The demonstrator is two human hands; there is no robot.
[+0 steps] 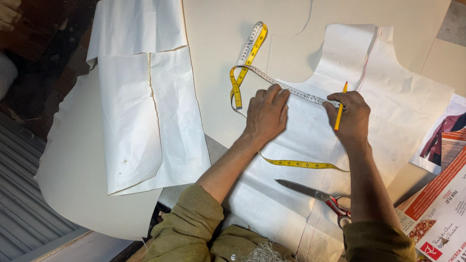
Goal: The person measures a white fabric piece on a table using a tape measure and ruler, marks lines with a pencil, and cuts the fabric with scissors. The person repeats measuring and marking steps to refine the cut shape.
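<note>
The left hand [266, 115] lies flat, fingers spread, pinning the tape measure [291, 90] onto the white paper pattern [310, 140]; the right hand [350, 116] grips a yellow pencil [340, 106] upright, pressing the tape's right end; scissors [315, 195] lie nearer.

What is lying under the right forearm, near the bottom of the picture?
Scissors with red handles lie on the white paper pattern; the blades show fully. The right forearm covers part of the handles, so their full shape cannot be seen.
</note>
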